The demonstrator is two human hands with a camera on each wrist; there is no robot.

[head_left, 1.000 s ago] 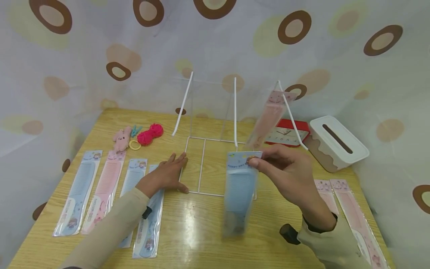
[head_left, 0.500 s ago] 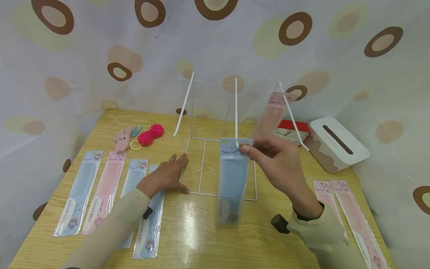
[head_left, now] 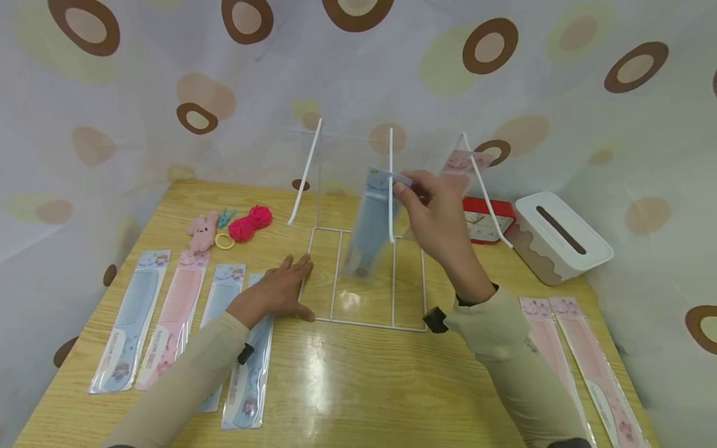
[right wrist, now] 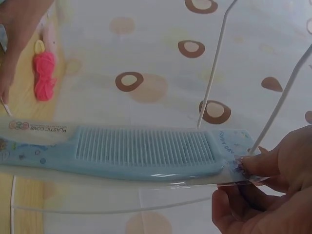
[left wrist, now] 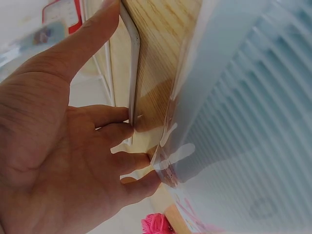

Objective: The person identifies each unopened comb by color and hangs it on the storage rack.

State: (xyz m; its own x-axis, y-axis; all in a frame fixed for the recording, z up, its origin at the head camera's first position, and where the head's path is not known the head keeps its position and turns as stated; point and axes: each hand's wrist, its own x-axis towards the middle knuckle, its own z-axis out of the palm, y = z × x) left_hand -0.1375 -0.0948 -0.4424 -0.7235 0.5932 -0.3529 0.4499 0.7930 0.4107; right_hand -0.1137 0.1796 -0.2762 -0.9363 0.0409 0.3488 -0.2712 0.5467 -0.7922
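Note:
My right hand [head_left: 442, 218] pinches the header of a packaged blue comb [head_left: 371, 224] between thumb and fingers. The middle white prong [head_left: 391, 214] of the wire rack [head_left: 364, 324] passes through the header, and the comb hangs tilted below it. In the right wrist view the comb's teeth and printed card show clearly, with the thumb [right wrist: 263, 163] right beside the prong. My left hand [head_left: 277, 289] lies with fingers spread, fingertips touching the left side of the rack's base. A packaged pink comb [head_left: 459, 168] hangs on the right prong, partly hidden behind my right hand.
Several packaged combs [head_left: 131, 317] lie in a row on the left, partly under my left forearm. Packaged pink combs [head_left: 596, 367] lie on the right. Pink yarn [head_left: 251, 224] and a plush toy [head_left: 203, 231] sit back left; a red clock [head_left: 484, 221] and tissue box [head_left: 562, 239] stand back right.
My right hand has moved away from me and up along the middle prong, carrying the blue comb from the prong's front end toward the back. My left hand has stayed in place.

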